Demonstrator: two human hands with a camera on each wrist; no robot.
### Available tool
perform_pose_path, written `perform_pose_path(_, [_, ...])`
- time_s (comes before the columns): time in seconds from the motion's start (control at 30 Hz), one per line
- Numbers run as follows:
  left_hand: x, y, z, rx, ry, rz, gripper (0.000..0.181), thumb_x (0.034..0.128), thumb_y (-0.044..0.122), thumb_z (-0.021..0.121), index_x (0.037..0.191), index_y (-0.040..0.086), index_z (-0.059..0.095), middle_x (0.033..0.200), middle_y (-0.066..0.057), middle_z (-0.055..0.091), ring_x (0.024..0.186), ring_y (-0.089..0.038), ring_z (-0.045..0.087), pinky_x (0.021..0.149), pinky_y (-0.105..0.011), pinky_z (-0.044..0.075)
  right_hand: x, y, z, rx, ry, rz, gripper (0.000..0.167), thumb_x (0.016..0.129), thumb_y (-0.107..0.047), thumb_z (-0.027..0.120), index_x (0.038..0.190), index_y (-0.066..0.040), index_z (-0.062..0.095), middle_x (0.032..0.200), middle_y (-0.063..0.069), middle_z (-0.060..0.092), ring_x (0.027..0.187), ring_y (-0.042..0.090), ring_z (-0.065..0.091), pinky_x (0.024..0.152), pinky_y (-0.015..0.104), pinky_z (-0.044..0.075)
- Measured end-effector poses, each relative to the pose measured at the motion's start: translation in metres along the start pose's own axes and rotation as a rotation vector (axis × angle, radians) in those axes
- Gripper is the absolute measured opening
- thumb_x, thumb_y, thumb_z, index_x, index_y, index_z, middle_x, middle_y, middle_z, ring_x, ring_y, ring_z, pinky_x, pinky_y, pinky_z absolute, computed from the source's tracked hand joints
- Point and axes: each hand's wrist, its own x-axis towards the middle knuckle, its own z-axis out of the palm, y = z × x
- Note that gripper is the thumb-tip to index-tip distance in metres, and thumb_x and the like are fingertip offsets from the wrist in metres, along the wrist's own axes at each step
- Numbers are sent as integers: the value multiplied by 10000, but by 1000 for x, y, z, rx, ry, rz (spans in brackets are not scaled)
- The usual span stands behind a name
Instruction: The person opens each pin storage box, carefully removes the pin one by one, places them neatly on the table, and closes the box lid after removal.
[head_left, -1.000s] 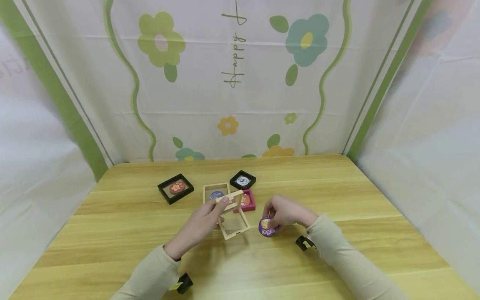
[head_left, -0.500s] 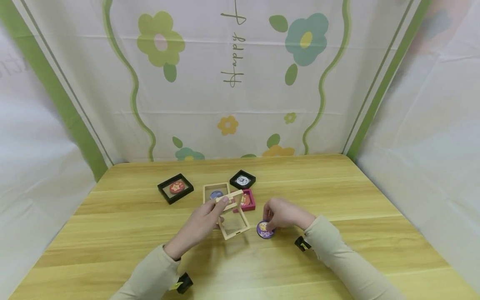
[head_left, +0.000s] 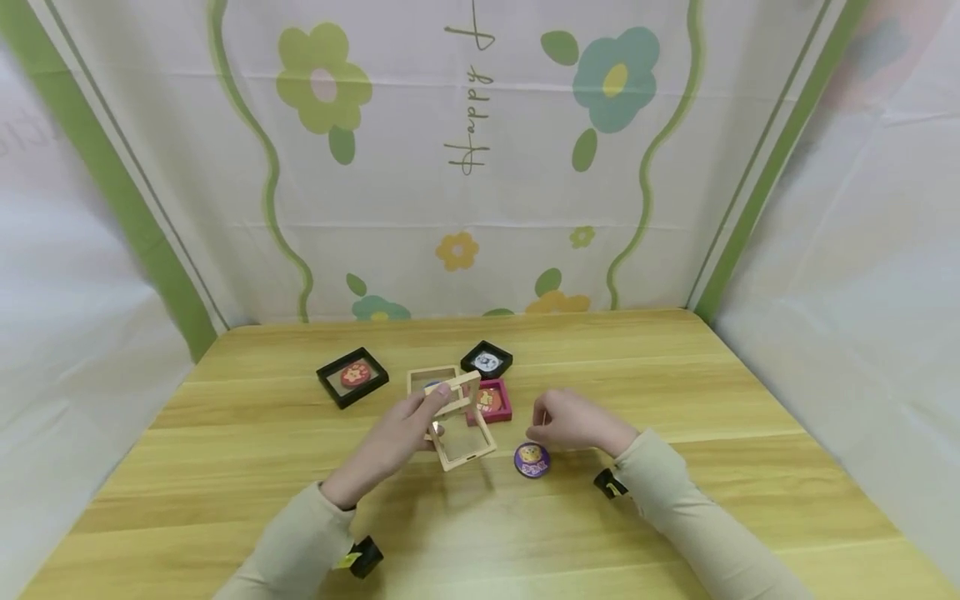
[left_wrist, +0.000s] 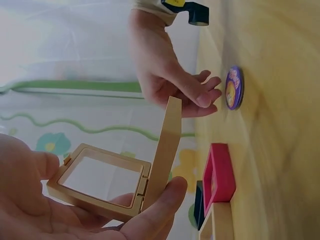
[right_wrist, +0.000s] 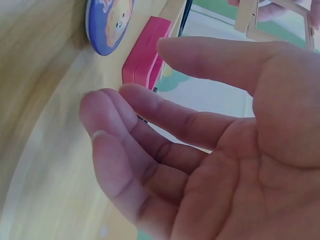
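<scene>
My left hand holds a beige hinged display frame above the table. The frame's two halves are swung apart at the hinge, and clear film shows within the rim in the left wrist view. Flat on the table lies a round purple badge with a cartoon animal face and lettering. Beside it, my right hand hovers with loosely bent fingers and nothing in them. A gap separates its fingertips from the badge in the left wrist view.
Behind my hands, a pink frame and a small black frame lie close together. Another beige frame is partly hidden by my left hand. A larger black frame with a red badge lies further left on the wooden table.
My right hand has lowered the purple badge onto the table, let go and drawn back slightly. The left hand and its beige frame have shifted a little to the left and up.
</scene>
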Motion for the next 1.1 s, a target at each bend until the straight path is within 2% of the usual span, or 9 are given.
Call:
perform_pose_path(0.13, [5,3,-11,1,-16,5,668,993,610,404,1098,-30,565,972,-152,601,875,-271,628,806,-425,546,-1,1,-2,-14,10,-19,131,883,-186,728,790,-117,665,713,-37,602,629,148,557,598,321,485])
perform_pose_path(0.23, [9,4,-22,50,-17,19,636,1005,589,398,1082,-20,563,928,-133,598,822,-267,613,772,-424,549,-3,2,-5,-18,23,-37,137,890,-172,721,782,-108,666,707,-38,603,621,141,557,595,316,487])
perform_pose_path(0.43, [12,-6,-50,205,15,4,743,983,655,353,1300,10,544,1075,-130,647,952,-268,628,821,-488,518,-5,-2,-13,-14,43,-49,140,906,-183,707,804,-95,668,714,-31,601,620,137,560,583,313,493])
perform_pose_path(0.53, [14,-14,-62,180,-3,-4,792,985,651,354,1431,3,440,1186,-187,612,1057,-300,609,894,-492,503,-5,-1,-17,-27,57,-64,142,905,-187,707,806,-93,669,731,-30,605,643,133,558,605,312,492])
perform_pose_path(0.63, [18,-22,-70,143,-21,-5,775,996,629,359,1435,-5,427,1247,-235,557,1097,-325,579,904,-464,505,-7,2,-18,-31,61,-65,140,902,-185,710,804,-95,668,742,-28,609,653,132,560,614,315,493])
perform_pose_path(0.77, [20,-31,-80,131,-27,-13,759,1003,613,364,1427,-11,451,1499,-274,318,1128,-340,560,898,-443,513,-10,3,-18,-16,46,-46,134,900,-179,716,808,-95,668,745,-25,612,644,138,566,594,317,495])
perform_pose_path(0.87, [20,-38,-87,130,-20,-34,757,1002,616,366,1439,4,447,1503,-257,321,1122,-331,566,904,-450,509,-10,3,-17,-13,44,-38,130,901,-177,714,817,-89,668,750,-20,613,641,142,567,585,315,495])
perform_pose_path(1.0, [23,-48,-97,113,-26,-50,729,1015,593,358,1446,9,425,1311,-228,510,1093,-322,565,913,-458,501,-9,0,-18,-17,54,-32,132,902,-189,712,845,-79,666,764,-8,613,645,145,565,581,314,492])
perform_pose_path(1.1, [25,-54,-103,96,-48,-43,722,1029,570,340,1467,-1,392,1414,-238,455,1120,-351,544,932,-469,488,-8,-2,-19,-21,55,-39,137,899,-195,715,860,-74,665,768,-5,613,638,143,567,574,313,492])
